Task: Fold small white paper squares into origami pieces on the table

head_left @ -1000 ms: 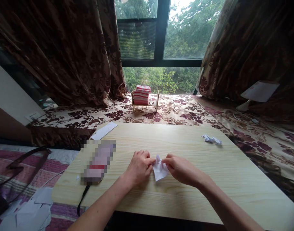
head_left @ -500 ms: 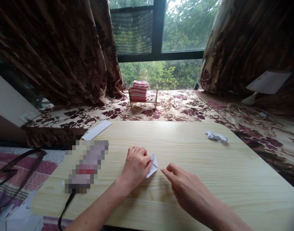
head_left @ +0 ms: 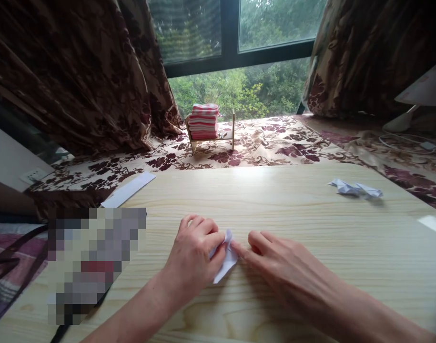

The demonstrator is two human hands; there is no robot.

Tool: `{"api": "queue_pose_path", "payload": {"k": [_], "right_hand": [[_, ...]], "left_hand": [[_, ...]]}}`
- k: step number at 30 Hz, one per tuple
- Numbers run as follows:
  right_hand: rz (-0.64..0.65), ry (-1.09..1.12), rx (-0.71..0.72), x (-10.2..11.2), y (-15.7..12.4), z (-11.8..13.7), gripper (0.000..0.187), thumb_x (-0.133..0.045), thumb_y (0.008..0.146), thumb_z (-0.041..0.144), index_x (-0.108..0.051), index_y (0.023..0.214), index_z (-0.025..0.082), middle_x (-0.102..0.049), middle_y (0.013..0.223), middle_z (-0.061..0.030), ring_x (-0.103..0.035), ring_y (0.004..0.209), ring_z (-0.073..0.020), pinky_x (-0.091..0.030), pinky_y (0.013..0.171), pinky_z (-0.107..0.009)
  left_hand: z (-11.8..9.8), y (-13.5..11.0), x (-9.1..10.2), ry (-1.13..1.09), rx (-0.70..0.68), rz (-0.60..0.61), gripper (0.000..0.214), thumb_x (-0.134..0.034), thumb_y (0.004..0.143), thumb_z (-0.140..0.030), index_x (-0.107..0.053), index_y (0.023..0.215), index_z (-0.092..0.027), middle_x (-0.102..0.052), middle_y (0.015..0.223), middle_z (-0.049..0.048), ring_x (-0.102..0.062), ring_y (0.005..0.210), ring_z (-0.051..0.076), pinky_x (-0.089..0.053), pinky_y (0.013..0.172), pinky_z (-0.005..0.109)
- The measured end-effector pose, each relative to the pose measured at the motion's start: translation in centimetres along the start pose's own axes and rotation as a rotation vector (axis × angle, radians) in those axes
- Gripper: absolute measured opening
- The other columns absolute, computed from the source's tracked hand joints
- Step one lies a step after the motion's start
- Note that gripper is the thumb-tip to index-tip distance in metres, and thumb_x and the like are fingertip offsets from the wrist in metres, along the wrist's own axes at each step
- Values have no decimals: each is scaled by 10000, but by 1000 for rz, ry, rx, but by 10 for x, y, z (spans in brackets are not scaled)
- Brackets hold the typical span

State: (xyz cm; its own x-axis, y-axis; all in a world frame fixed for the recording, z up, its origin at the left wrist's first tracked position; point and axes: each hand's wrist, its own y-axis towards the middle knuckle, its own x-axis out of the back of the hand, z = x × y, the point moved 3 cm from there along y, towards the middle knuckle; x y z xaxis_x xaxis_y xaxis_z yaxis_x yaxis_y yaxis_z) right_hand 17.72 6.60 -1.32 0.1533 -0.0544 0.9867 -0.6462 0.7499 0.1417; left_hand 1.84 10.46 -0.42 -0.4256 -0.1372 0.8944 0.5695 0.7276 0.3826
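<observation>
– Right up close on the wooden table (head_left: 275, 205), what are the hands actually doing?

– Left hand (head_left: 192, 257) is pinching a small folded paper (head_left: 225, 261) between thumb and fingers and pinning it to the tabletop, not far from the front edge. Right hand (head_left: 285, 269) sits just beside it with the fingers stretched out fairly flat. The index tip touches the paper's right edge, like it's pressing a crease down.

– So how far along is the folding, you reckon?

– Somewhere in the middle, I'd guess. The sheet is already down to a small wedge with a pointy tip poking up, so several folds look done. It doesn't read as any finished shape yet though, and most of it hides under the left fingers, so I can't tell how many folds are left.

– Anything else lying around?

– Left of the hands is a blurred-out object (head_left: 92, 262), can't make it out. Further back a white paper strip (head_left: 128, 189) hangs over the far-left corner. Well apart on the right lies another folded paper piece (head_left: 355, 189); whether it's finished or a reject, no idea. Past the table there's a floral cloth (head_left: 275, 143) with a little wooden rack (head_left: 229, 136) holding striped cloths (head_left: 203, 121), then brown curtains (head_left: 78, 71) and the window (head_left: 235, 33).
</observation>
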Motion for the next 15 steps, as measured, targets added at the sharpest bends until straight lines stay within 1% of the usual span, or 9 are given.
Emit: {"api": "queue_pose_path", "payload": {"k": [4, 7, 9, 12, 15], "right_hand": [[-122, -179, 66, -4, -3, 10, 307, -543, 759, 76, -548, 1062, 127, -563, 762, -44, -492, 619, -185, -317, 476, -313], [-169, -234, 76, -9, -6, 16, 316, -521, 763, 82, -535, 1077, 108, -554, 721, -44, -489, 596, -193, -294, 452, -323], [-168, -217, 61, -10, -5, 16, 278, -513, 775, 81, -538, 1049, 123, -552, 720, -45, -492, 601, -199, -299, 453, -327], [-138, -160, 53, -9, 2, 15, 174, -507, 792, 70, -551, 930, 167, -561, 732, -47, -496, 612, -200, -327, 460, -326], [-92, -133, 18, -6, 12, 12, 156, -541, 768, 59, -565, 869, 176, -584, 747, -47, -505, 621, -199, -354, 461, -320]], "left_hand": [[0, -4, -4, -17, 20, -71, 170, -535, 815, -153, -613, 669, -191, -608, 728, 19, -498, 741, 168, -402, 794, 377], [-2, -4, -5, -21, 11, -98, 186, -537, 796, -121, -584, 629, -189, -600, 693, 14, -496, 722, 164, -407, 811, 381], [-3, -3, -6, -18, 4, -103, 194, -533, 796, -115, -580, 624, -192, -606, 688, 13, -500, 722, 164, -404, 836, 390], [-3, -2, -6, -22, 4, -88, 200, -522, 816, -136, -590, 638, -194, -620, 702, 13, -513, 727, 165, -391, 867, 406], [-2, -2, -6, -31, 3, -64, 195, -508, 834, -150, -608, 672, -193, -629, 715, 11, -527, 745, 169, -372, 895, 417]]}}
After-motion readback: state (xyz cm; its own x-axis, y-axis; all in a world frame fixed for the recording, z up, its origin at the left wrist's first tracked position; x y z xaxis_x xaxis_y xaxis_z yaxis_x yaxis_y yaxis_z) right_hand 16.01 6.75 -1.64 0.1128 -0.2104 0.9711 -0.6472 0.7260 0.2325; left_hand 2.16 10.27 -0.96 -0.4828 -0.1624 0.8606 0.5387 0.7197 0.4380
